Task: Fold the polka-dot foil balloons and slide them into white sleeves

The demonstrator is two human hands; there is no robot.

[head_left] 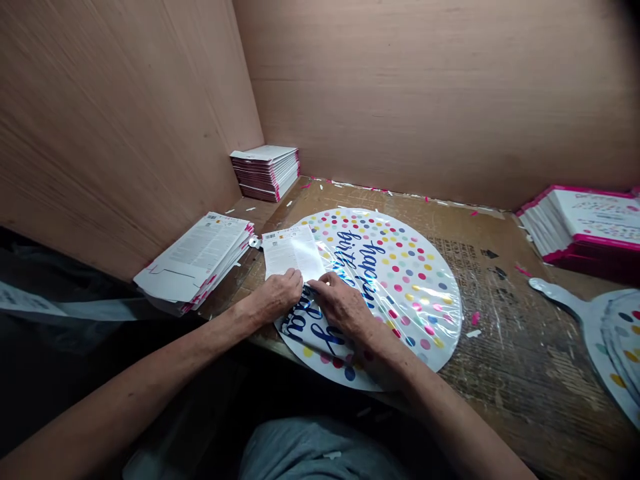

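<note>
A round, flat foil balloon [395, 280] with coloured dots and blue "happy birthday" lettering lies on the work surface, its sheen showing creases. On its left part rests a white printed paper packet [293, 253] with a barcode along the far edge. My left hand [283, 292] is closed, pinching the packet's near edge. Close beside it, my right hand [345, 303] has thumb and fingers pressed together at the same edge, above the balloon. The fingertips hide the packet's near side. The balloon's tail [255, 242] sticks out at the left.
Printed packets [193, 257] are stacked at the left, and another stack [267, 170] stands in the back corner. Pink-edged packets [595, 223] stand at the right, above further dotted balloons [610, 333]. Wooden panels [425, 87] wall the cardboard-covered table [495, 347]. Paper scraps are scattered about.
</note>
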